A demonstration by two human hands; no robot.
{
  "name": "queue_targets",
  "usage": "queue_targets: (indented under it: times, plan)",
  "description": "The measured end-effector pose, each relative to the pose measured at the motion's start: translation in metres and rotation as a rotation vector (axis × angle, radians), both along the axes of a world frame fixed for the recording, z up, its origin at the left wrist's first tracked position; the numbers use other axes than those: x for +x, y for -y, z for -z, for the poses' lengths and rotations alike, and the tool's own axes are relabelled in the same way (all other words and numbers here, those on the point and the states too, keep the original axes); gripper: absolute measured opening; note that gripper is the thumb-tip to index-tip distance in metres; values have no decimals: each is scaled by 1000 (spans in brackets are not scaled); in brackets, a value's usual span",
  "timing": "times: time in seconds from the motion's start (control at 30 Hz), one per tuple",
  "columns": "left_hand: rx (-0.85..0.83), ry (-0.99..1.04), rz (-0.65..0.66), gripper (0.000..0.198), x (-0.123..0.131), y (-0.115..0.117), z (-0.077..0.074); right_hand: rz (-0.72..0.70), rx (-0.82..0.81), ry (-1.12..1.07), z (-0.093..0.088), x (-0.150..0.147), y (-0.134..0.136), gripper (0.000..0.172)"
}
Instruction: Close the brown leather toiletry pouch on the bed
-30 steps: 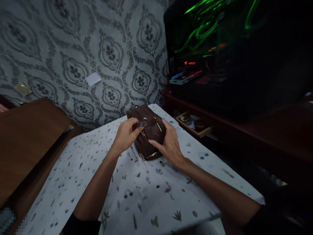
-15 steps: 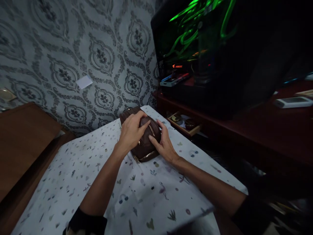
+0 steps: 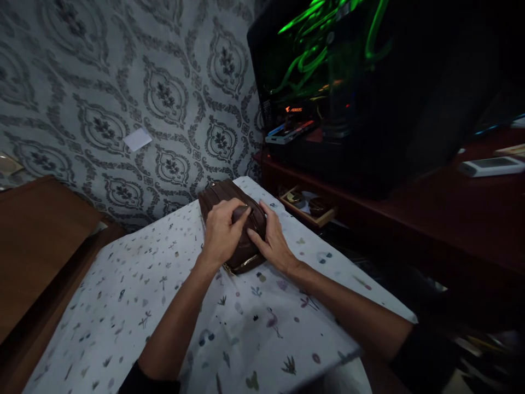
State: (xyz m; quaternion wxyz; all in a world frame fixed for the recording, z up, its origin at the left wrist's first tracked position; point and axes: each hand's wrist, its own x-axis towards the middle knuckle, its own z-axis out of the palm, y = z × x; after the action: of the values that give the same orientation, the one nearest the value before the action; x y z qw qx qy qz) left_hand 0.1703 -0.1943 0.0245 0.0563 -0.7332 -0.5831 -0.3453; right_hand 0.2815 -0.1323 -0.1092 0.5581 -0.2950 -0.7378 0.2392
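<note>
A brown leather bag (image 3: 223, 191) with gold-toned zippers lies on the white printed cloth at the far end of the table. Over its front pocket, my left hand (image 3: 223, 227) pinches at the zipper line with thumb and forefinger; the pull itself is too small and covered to make out. My right hand (image 3: 274, 238) grips the bag's right side, thumb on top and fingers along the edge. Another gold zipper (image 3: 248, 261) curves round the near end, and part of the bag is hidden under my hands.
A computer case (image 3: 320, 98) with green lighting stands on the dark red desk (image 3: 435, 202) at right. Below it, a small open drawer (image 3: 326, 220) holds round items. A brown wooden panel (image 3: 36, 235) is at left. The patterned cloth (image 3: 135, 295) covers the table.
My left hand has shifted slightly down and toward me along the bag's zipper, uncovering more of its far end. My right hand keeps its grip on the side.
</note>
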Motion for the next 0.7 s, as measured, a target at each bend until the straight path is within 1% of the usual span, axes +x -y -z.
queue_targets:
  times: [0.13,0.2,0.27,0.33,0.4,0.43,0.53,0.63,0.7]
  plan:
    - [16,-56,136,9,0,10,6,-18,-13,7,-3,3,0,81]
    - [30,-44,152,8,-2,17,7,-32,-35,6,-6,5,1,82]
    - [76,-42,105,19,-7,25,6,-51,-65,3,-9,6,3,83]
    - [115,-56,-5,25,-13,32,4,-70,-87,0,-10,7,4,88]
    - [123,-53,-115,20,-19,38,2,-73,-79,12,-10,6,4,100]
    - [118,-40,-147,16,-22,40,2,-67,-66,23,-10,5,4,105]
    - [107,6,-151,12,-27,43,4,-40,-19,54,-7,3,2,112]
    - [139,5,-127,14,-25,44,11,-26,10,67,-6,2,0,111]
    - [181,-45,-116,15,-22,47,17,-16,28,65,-6,2,0,111]
